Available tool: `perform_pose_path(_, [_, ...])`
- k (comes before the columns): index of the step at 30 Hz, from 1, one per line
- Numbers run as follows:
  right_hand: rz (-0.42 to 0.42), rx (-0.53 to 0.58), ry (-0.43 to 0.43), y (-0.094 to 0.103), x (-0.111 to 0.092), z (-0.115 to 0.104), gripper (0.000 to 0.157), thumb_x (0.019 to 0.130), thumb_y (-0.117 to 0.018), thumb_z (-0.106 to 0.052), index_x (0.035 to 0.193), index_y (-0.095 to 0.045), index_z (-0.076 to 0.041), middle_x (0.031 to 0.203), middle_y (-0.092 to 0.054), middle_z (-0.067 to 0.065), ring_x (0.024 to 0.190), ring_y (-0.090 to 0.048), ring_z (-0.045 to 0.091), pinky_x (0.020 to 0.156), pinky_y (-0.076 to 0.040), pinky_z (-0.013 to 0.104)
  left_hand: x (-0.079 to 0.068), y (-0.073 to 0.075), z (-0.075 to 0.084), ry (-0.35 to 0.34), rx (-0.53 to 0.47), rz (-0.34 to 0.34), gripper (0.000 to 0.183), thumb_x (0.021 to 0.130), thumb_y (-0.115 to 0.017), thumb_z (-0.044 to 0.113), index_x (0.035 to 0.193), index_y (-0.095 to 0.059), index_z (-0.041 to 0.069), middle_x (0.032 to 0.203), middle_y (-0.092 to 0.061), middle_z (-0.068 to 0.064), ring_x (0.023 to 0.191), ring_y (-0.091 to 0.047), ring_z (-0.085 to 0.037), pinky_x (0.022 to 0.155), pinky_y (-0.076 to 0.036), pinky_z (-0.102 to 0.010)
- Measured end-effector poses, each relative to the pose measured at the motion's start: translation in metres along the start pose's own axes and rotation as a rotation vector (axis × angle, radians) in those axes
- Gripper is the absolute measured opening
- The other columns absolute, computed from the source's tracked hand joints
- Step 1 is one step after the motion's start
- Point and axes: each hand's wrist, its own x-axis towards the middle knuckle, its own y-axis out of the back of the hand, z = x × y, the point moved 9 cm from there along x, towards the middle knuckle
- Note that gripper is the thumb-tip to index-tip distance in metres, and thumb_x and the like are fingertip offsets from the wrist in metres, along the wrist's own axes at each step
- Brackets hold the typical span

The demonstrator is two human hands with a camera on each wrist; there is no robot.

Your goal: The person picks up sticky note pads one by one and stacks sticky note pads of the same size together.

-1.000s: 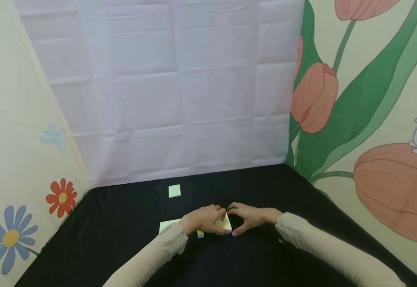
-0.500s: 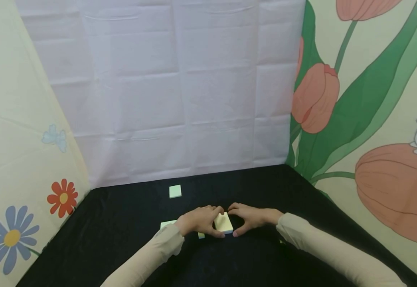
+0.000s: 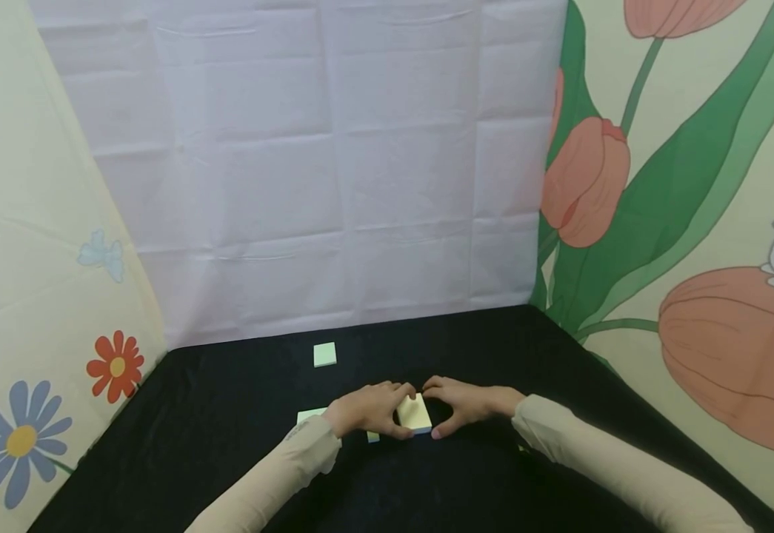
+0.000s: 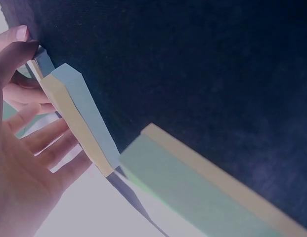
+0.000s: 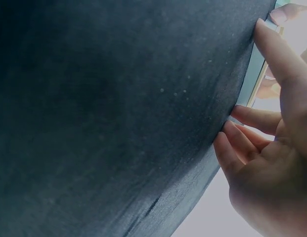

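Observation:
A square sticky note pad (image 3: 415, 414), pale yellow on top and blue below, lies flat on the black cloth between both hands. My left hand (image 3: 369, 411) holds its left side, thumb at the front corner and index finger at the back. On the opposite side, my right hand (image 3: 469, 406) has its thumb and index finger at the right corners; the right wrist view shows them spanning the pad's edge (image 5: 253, 74). Beside the left hand lies a smaller yellow-and-blue pad (image 3: 373, 437), partly covered. A pale green pad (image 3: 309, 414) is partly hidden behind the left wrist.
Farther back on the black cloth (image 3: 426, 355) lies another pale green pad (image 3: 324, 354). A bit of something yellow (image 3: 522, 448) peeks out by the right sleeve. White cloth (image 3: 333, 185) hangs behind, with flower-printed cloths on both sides.
The left thumb and fingers have shifted slightly left, uncovering more of the yellow-topped pad. The right hand stays nearly still. Over the last half second almost nothing moves.

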Motion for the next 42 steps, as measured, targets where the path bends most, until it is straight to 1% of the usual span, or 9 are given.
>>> perform_pose_path(10, [0.003, -0.009, 0.006, 0.000, 0.000, 0.000, 0.069, 0.087, -0.075, -0.042, 0.136, -0.051, 0.000, 0.139, -0.042, 0.013, 0.128, -0.042, 0.032, 0.104, -0.036, 0.050, -0.002, 0.001, 0.001, 0.000, -0.010, -0.010, 0.061, 0.086, -0.069, 0.055, 0.134, -0.047, 0.025, 0.117, -0.058, 0.004, 0.088, -0.051, -0.009, 0.070, -0.045, -0.025])
perform_pose_path(17, [0.015, -0.006, 0.114, -0.004, 0.002, 0.010, 0.074, 0.090, -0.067, -0.053, 0.135, -0.051, 0.002, 0.137, -0.043, 0.015, 0.125, -0.044, 0.032, 0.101, -0.039, 0.051, -0.002, 0.000, 0.001, -0.005, -0.016, -0.019, 0.063, 0.087, -0.068, 0.057, 0.135, -0.046, 0.025, 0.116, -0.057, 0.004, 0.087, -0.050, -0.009, 0.069, -0.045, -0.025])
perform_pose_path(20, [0.012, -0.010, 0.100, -0.003, 0.001, 0.009, 0.073, 0.090, -0.067, -0.053, 0.136, -0.051, 0.002, 0.137, -0.042, 0.014, 0.126, -0.043, 0.031, 0.102, -0.039, 0.050, -0.001, 0.000, 0.001, -0.010, -0.017, -0.015, 0.063, 0.086, -0.068, 0.058, 0.135, -0.046, 0.025, 0.115, -0.057, 0.004, 0.087, -0.050, -0.009, 0.069, -0.045, -0.026])
perform_pose_path(22, [0.002, 0.022, 0.042, 0.001, -0.002, -0.001, 0.073, 0.087, -0.072, -0.049, 0.135, -0.052, 0.003, 0.137, -0.043, 0.015, 0.127, -0.043, 0.033, 0.103, -0.036, 0.053, 0.000, 0.000, 0.001, -0.012, -0.016, -0.013, 0.063, 0.086, -0.068, 0.059, 0.135, -0.047, 0.024, 0.115, -0.058, 0.004, 0.087, -0.050, -0.009, 0.070, -0.045, -0.026])
perform_pose_path(25, [0.001, 0.019, 0.036, 0.000, 0.000, 0.001, 0.073, 0.087, -0.073, -0.047, 0.135, -0.051, 0.003, 0.138, -0.043, 0.015, 0.127, -0.042, 0.034, 0.104, -0.036, 0.053, 0.000, 0.000, 0.000, -0.009, -0.015, -0.012, 0.063, 0.087, -0.067, 0.059, 0.135, -0.047, 0.024, 0.117, -0.058, 0.003, 0.088, -0.051, -0.010, 0.071, -0.045, -0.026])
perform_pose_path(32, [0.032, -0.018, 0.146, -0.015, 0.013, 0.038, 0.076, 0.087, -0.067, -0.059, 0.138, -0.051, -0.004, 0.138, -0.042, 0.009, 0.126, -0.043, 0.028, 0.101, -0.040, 0.049, -0.002, 0.002, 0.000, 0.000, -0.043, -0.013, 0.061, 0.088, -0.065, 0.059, 0.135, -0.048, 0.024, 0.119, -0.057, 0.003, 0.089, -0.051, -0.010, 0.072, -0.046, -0.027])
perform_pose_path(34, [0.036, -0.020, 0.136, -0.021, 0.019, 0.051, 0.077, 0.085, -0.069, -0.060, 0.139, -0.051, -0.008, 0.139, -0.041, 0.007, 0.127, -0.043, 0.026, 0.102, -0.040, 0.047, -0.003, 0.004, 0.000, 0.000, -0.059, -0.008, 0.058, 0.089, -0.063, 0.059, 0.134, -0.049, 0.024, 0.118, -0.057, 0.003, 0.089, -0.051, -0.010, 0.072, -0.046, -0.027])
perform_pose_path(38, [0.033, 0.006, 0.136, -0.025, 0.024, 0.057, 0.073, 0.087, -0.070, -0.056, 0.139, -0.050, -0.009, 0.139, -0.041, 0.005, 0.127, -0.043, 0.024, 0.102, -0.040, 0.045, -0.004, 0.006, 0.001, -0.003, -0.081, 0.004, 0.052, 0.092, -0.059, 0.056, 0.131, -0.052, 0.023, 0.112, -0.057, 0.004, 0.087, -0.051, -0.010, 0.070, -0.045, -0.027])
perform_pose_path(42, [0.028, 0.019, 0.104, -0.033, 0.032, 0.075, 0.076, 0.083, -0.070, -0.063, 0.138, -0.051, -0.015, 0.139, -0.041, 0.000, 0.127, -0.042, 0.021, 0.103, -0.039, 0.047, -0.004, 0.006, 0.000, -0.009, -0.081, 0.009, 0.048, 0.094, -0.058, 0.055, 0.129, -0.053, 0.023, 0.108, -0.055, 0.006, 0.086, -0.050, -0.010, 0.068, -0.044, -0.026])
